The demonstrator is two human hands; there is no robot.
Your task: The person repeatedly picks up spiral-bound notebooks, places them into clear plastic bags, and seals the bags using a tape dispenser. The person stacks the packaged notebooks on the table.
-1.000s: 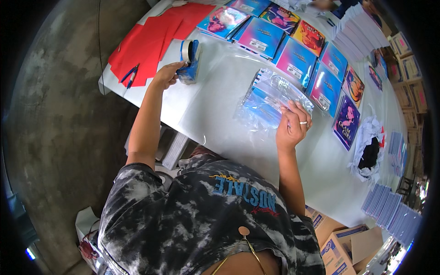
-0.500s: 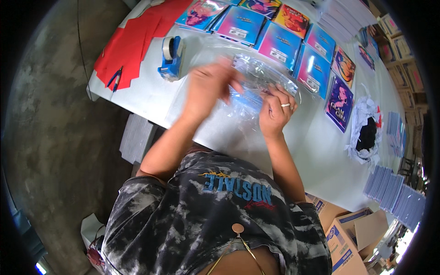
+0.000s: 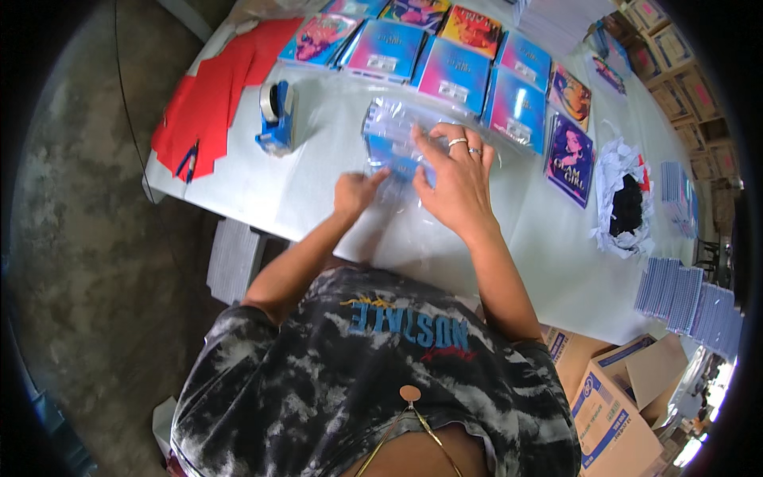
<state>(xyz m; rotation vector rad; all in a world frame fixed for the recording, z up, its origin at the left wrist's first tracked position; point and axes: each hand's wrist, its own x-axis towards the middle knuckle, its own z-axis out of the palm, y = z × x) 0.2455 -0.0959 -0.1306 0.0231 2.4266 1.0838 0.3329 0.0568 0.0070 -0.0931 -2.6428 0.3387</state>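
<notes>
A blue spiral notebook (image 3: 383, 149) lies in a clear plastic wrapper (image 3: 405, 109) on the table in front of me. My left hand (image 3: 359, 193) is at the wrapper's near left corner, its fingers curled and the thumb side pinching the plastic edge. Over the right part of the wrapped notebook, my right hand (image 3: 459, 176) is open, with fingers spread and fingertips resting on the plastic. Rings show on its fingers. Glare and creases in the wrapper hide much of the cover.
A blue tape dispenser (image 3: 275, 119) stands to the left, near red sheets (image 3: 208, 107) with small snips (image 3: 187, 162) on them. Rows of colourful notebooks (image 3: 453, 75) line the far side. Crumpled paper (image 3: 608, 195) around something black lies right, beyond which are notebook stacks (image 3: 669, 292). Cardboard boxes (image 3: 616, 421) stand below.
My left hand has dropped from above the wrapper to its near left corner. My right hand has spread its fingers over the plastic. The wrapped notebook sits further left in view.
</notes>
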